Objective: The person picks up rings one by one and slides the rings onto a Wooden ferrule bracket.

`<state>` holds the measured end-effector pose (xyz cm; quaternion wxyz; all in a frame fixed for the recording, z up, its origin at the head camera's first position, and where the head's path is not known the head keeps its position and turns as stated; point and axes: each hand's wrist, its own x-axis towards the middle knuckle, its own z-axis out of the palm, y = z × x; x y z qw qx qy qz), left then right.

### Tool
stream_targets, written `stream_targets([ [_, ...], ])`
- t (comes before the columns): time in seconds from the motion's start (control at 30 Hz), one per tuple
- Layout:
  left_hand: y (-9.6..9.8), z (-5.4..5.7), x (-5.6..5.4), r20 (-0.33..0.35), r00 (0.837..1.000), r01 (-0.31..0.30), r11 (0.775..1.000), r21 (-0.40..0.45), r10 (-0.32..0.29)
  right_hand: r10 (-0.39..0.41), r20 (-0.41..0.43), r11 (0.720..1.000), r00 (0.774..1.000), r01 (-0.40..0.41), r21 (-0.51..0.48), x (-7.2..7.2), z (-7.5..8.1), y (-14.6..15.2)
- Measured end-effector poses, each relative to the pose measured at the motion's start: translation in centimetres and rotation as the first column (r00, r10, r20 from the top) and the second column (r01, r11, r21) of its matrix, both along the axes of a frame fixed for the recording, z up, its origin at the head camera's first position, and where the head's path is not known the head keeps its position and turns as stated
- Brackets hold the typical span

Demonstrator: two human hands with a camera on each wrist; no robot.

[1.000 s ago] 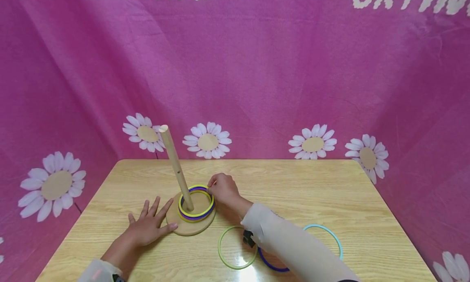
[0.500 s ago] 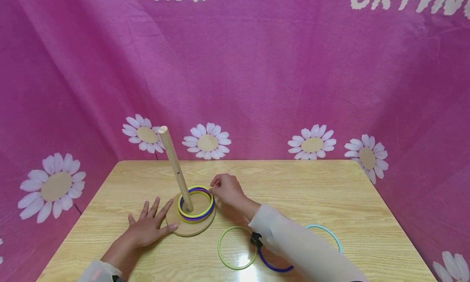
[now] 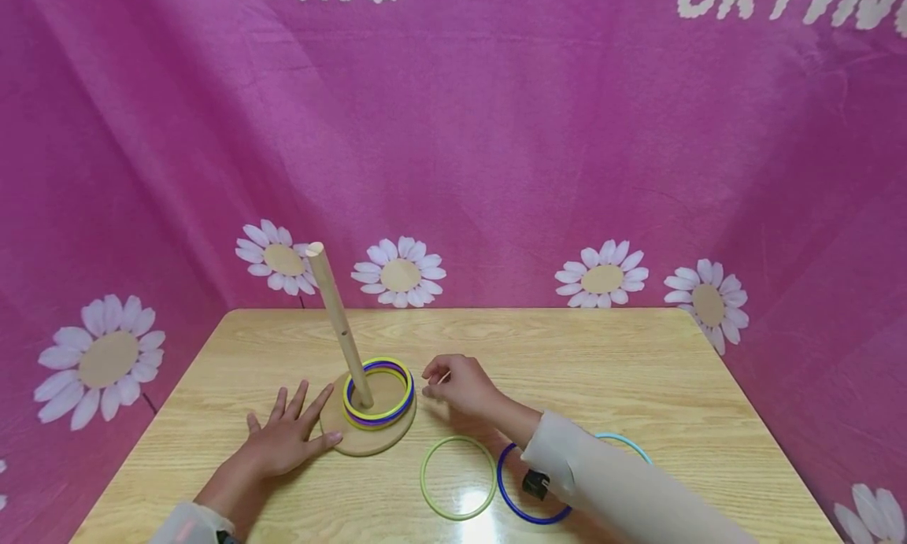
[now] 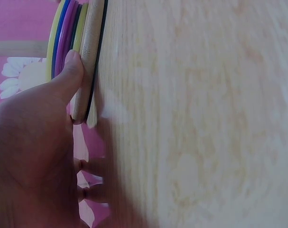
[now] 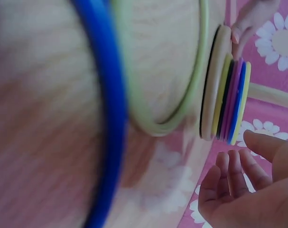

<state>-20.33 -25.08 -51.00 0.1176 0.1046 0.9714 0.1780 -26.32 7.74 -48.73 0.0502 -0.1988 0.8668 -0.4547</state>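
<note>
A wooden post (image 3: pixel 338 323) rises from a round wooden base (image 3: pixel 361 445) at the left of the table. Several coloured rings (image 3: pixel 408 398) lie stacked around its foot; yellow is on top, with blue and purple under it. My left hand (image 3: pixel 279 442) is spread flat beside the base, and its thumb (image 4: pixel 70 76) rests on the base's edge. To the right of the stack, my right hand (image 3: pixel 464 385) hovers with loosely bent fingers and holds nothing. In the right wrist view its fingertips (image 5: pixel 222 161) are apart from the rings.
A light green ring (image 3: pixel 423 481) lies flat on the wooden table (image 3: pixel 553 355), next to a dark blue ring (image 3: pixel 499 485). A light blue ring (image 3: pixel 627 440) is partly hidden under my right sleeve (image 3: pixel 602 481). Pink flowered cloth (image 3: pixel 496 174) hangs behind the table.
My right hand has let go of the top yellow ring and drawn back to the right and slightly nearer. More of the dark blue ring shows. My left hand has stayed still.
</note>
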Motion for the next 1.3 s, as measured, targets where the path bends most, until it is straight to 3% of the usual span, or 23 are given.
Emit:
stream_targets([
  [0.57,0.0,0.1,0.0,-0.016,1.0,0.001,1.0,0.003,-0.001,0.203,0.065,0.975,0.977,-0.208,0.074,3.8,-1.6,4.3],
  [0.97,0.0,0.1,0.0,0.002,1.0,0.0,1.0,0.007,0.0,0.255,0.033,0.962,0.966,-0.257,0.087,4.0,-2.6,4.9],
  [1.3,0.1,0.3,0.2,0.004,1.0,0.002,1.0,0.013,-0.002,0.232,0.022,0.968,0.973,-0.233,0.091,3.8,-2.8,4.6],
])
